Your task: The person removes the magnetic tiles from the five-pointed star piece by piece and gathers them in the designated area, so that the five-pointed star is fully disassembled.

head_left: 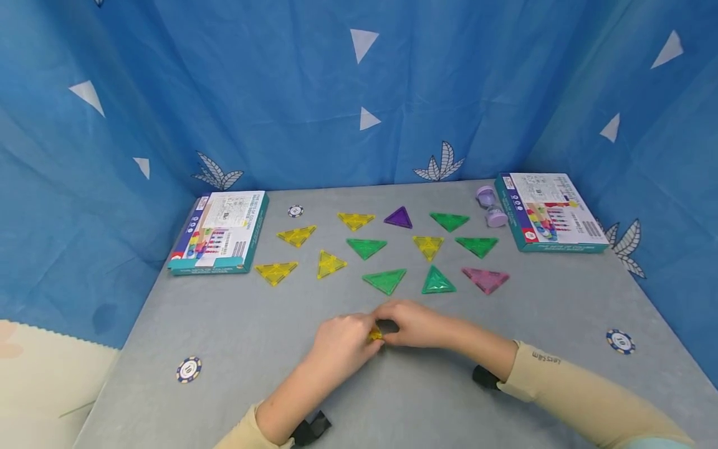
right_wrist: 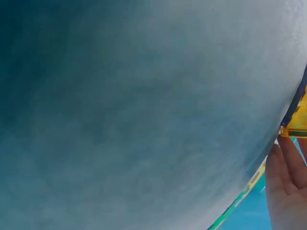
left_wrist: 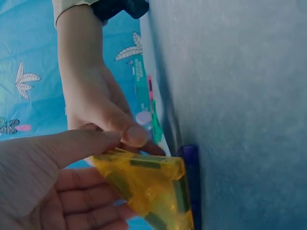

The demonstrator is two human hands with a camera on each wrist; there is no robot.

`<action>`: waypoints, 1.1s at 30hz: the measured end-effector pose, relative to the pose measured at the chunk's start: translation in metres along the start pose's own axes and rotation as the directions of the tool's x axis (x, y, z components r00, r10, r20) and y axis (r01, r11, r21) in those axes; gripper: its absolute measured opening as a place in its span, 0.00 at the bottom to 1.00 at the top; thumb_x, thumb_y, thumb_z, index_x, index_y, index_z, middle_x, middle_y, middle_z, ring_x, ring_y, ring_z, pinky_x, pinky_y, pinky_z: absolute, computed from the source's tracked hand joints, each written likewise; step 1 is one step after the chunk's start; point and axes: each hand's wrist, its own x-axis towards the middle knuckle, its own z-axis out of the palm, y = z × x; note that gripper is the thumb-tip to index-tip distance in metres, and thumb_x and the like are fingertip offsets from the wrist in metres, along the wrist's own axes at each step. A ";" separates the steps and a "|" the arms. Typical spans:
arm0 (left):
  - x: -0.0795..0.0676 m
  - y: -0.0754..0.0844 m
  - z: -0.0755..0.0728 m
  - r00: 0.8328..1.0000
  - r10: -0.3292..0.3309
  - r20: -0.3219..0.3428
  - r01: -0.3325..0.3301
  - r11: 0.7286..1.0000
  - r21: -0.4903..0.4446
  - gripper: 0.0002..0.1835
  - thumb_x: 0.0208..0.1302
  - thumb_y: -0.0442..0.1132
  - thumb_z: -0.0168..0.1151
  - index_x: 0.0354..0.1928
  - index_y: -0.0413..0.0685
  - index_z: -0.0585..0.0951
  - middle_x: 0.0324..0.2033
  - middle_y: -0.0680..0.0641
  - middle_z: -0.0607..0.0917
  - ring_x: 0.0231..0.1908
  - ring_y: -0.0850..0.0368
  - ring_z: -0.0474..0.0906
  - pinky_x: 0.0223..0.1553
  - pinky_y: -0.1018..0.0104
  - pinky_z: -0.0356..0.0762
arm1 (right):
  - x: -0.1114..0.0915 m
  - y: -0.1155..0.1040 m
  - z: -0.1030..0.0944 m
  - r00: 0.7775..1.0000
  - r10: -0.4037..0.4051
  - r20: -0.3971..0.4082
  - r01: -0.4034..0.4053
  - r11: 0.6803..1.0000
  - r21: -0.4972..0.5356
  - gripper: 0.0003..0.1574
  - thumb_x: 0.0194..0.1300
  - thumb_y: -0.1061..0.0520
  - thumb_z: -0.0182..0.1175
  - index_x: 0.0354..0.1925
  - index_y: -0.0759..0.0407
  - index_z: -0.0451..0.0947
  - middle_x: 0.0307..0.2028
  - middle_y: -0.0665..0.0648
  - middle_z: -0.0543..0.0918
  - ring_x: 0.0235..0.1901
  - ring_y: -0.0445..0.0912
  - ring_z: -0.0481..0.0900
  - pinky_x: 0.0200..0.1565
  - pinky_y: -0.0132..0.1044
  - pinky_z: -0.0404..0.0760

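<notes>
Near the middle of the table, my left hand [head_left: 344, 343] and right hand [head_left: 412, 324] meet at a yellow triangular magnetic tile [left_wrist: 148, 187]. My left hand [left_wrist: 48, 182] holds it between the thumb on its upper edge and the fingers behind. The right hand [left_wrist: 103, 105] pinches the same piece close to the left thumb. Whether more than one yellow tile is joined there, I cannot tell. A dark purple tile [left_wrist: 192, 177] sits against the table, along the yellow tile's lower edge. Most of the grip is hidden in the right wrist view, where only the yellow tile's corner [right_wrist: 297, 122] shows.
Beyond the hands lie several loose triangle tiles: yellow [head_left: 331, 264], green [head_left: 384, 282], purple [head_left: 399, 217] and pink [head_left: 485, 280]. Boxes stand at the back left [head_left: 221, 232] and back right [head_left: 552, 212], with a purple sand timer [head_left: 492, 207] beside the latter. Poker chips [head_left: 189, 369] mark the table.
</notes>
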 end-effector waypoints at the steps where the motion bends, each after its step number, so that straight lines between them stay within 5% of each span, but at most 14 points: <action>1: -0.002 -0.001 -0.001 1.000 -0.021 0.009 0.021 1.000 0.012 0.14 0.50 0.53 0.70 0.29 0.52 0.81 0.20 0.57 0.79 0.18 0.64 0.73 0.16 0.69 0.67 | 0.000 -0.001 0.001 1.000 -0.001 0.001 0.001 1.000 -0.003 0.19 0.59 0.55 0.64 0.50 0.54 0.79 0.47 0.48 0.81 0.50 0.41 0.76 0.52 0.37 0.74; 8: -0.014 -0.007 -0.009 0.973 -0.179 0.148 0.174 0.984 0.044 0.24 0.42 0.57 0.73 0.29 0.44 0.80 0.19 0.51 0.79 0.17 0.59 0.72 0.15 0.65 0.68 | -0.001 -0.005 0.004 0.999 -0.047 0.006 0.047 0.998 -0.034 0.21 0.57 0.49 0.66 0.50 0.50 0.80 0.47 0.43 0.80 0.50 0.39 0.75 0.53 0.36 0.73; 15: -0.010 -0.012 -0.010 0.975 -0.103 0.195 0.124 0.988 -0.097 0.15 0.48 0.42 0.72 0.37 0.44 0.81 0.26 0.52 0.82 0.23 0.62 0.75 0.21 0.68 0.71 | -0.005 -0.015 0.002 0.998 -0.061 -0.020 0.061 0.998 -0.011 0.22 0.59 0.47 0.65 0.51 0.51 0.79 0.44 0.44 0.81 0.42 0.34 0.77 0.44 0.29 0.76; 19: -0.006 -0.016 -0.005 0.987 -0.028 0.161 0.053 0.987 -0.152 0.19 0.50 0.32 0.68 0.46 0.43 0.79 0.38 0.49 0.83 0.33 0.59 0.79 0.30 0.67 0.76 | -0.010 -0.023 0.002 0.997 0.012 -0.073 -0.011 1.000 0.007 0.18 0.57 0.46 0.65 0.45 0.52 0.80 0.38 0.45 0.82 0.35 0.34 0.78 0.37 0.27 0.77; 22: -0.004 -0.017 -0.002 0.992 -0.032 0.124 0.052 0.987 -0.155 0.20 0.50 0.33 0.68 0.48 0.41 0.78 0.40 0.47 0.82 0.34 0.58 0.79 0.31 0.67 0.77 | -0.012 -0.028 0.003 0.991 0.052 -0.127 -0.049 0.998 0.029 0.16 0.56 0.46 0.66 0.40 0.52 0.79 0.34 0.47 0.83 0.33 0.36 0.80 0.33 0.26 0.77; 29: -0.003 -0.015 -0.002 0.987 -0.109 0.114 0.122 0.986 -0.112 0.12 0.48 0.38 0.71 0.33 0.43 0.79 0.21 0.52 0.78 0.17 0.63 0.68 0.17 0.70 0.66 | -0.012 -0.033 0.004 0.979 0.083 -0.184 -0.075 0.996 0.052 0.10 0.56 0.51 0.67 0.34 0.53 0.80 0.30 0.49 0.84 0.29 0.36 0.81 0.30 0.25 0.77; 33: -0.004 -0.016 -0.004 0.984 -0.108 0.142 0.124 0.987 -0.106 0.10 0.48 0.37 0.71 0.31 0.44 0.79 0.20 0.52 0.78 0.16 0.64 0.67 0.16 0.70 0.64 | -0.013 -0.032 -0.002 0.977 0.119 -0.179 -0.099 0.988 0.119 0.04 0.57 0.56 0.65 0.31 0.55 0.81 0.27 0.48 0.83 0.27 0.34 0.79 0.28 0.25 0.77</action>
